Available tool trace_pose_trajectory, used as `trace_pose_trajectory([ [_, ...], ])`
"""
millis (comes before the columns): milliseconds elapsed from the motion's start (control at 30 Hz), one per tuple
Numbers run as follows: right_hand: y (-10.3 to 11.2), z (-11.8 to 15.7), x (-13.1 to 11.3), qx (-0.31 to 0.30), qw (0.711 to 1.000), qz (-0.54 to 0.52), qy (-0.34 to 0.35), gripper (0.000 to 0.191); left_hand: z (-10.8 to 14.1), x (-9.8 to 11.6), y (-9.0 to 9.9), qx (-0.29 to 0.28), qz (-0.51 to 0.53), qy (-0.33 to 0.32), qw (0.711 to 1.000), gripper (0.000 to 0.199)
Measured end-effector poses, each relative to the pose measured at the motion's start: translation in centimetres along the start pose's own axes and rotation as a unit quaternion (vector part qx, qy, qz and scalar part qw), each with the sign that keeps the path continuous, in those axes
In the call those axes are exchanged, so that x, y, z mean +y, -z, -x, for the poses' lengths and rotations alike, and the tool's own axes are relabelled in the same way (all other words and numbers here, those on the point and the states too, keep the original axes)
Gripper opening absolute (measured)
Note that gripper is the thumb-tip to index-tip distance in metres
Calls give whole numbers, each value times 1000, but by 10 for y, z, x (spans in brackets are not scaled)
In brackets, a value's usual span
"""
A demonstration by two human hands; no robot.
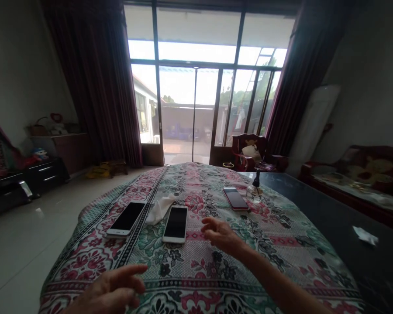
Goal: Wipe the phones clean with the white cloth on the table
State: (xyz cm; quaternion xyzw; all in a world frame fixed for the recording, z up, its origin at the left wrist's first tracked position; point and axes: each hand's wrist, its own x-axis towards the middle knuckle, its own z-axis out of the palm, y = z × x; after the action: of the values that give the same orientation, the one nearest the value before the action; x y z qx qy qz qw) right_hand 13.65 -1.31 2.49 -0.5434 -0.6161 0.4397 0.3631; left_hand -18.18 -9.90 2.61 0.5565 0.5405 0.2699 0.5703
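My left hand (113,290) is low at the left over the patterned cloth, fingers apart and holding nothing. To the right of the middle phone, my right hand (220,235) hovers with bent, parted fingers and nothing in them. That white-framed phone (176,223) lies face up with a dark screen. Further left rests another white phone (127,218), also dark. A crumpled white tissue (160,209) sits between these two. Beyond my right hand are a red-edged phone (236,199) and a clear glass bottle (254,192) with a black top.
The flowered cloth (196,301) covers the surface in front of me. A dark tabletop (334,218) at the right bears a crumpled white paper (365,236). Behind stand a wooden chair (249,144), a sofa (363,170) and glass doors.
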Motion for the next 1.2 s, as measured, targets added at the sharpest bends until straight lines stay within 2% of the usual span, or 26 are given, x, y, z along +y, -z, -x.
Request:
trace_pose_trajectory([
  [67,-12,-18,3,9,1000,5,-17,40,-23,22,-9,49,-108,-80,990,47],
  [100,-16,-26,5,15,1000,7,-21,41,-38,33,-13,79,-172,-120,975,47],
  [167,-22,-40,9,22,999,9,-25,41,-68,49,-19,145,-274,-158,938,46],
  [233,-25,-50,11,22,999,7,-29,41,-95,56,-24,173,-339,-169,909,48],
  [367,-29,-59,12,13,999,-14,-33,39,-126,53,-31,161,-369,-145,904,49],
  [633,-32,-67,18,0,995,-95,-39,39,-141,43,-42,153,-373,-127,906,46],
  [900,-37,-59,14,27,993,-112,-27,42,-151,36,-56,202,-419,-135,875,53],
  [1033,-38,-56,11,32,993,-109,-17,39,-151,37,-48,234,-446,-187,843,47],
  [1133,-39,-57,13,76,994,-78,3,33,-150,47,-32,253,-463,-221,820,32],
  [1200,-39,-58,15,100,993,-62,23,31,-154,53,-19,275,-472,-231,805,32],
])
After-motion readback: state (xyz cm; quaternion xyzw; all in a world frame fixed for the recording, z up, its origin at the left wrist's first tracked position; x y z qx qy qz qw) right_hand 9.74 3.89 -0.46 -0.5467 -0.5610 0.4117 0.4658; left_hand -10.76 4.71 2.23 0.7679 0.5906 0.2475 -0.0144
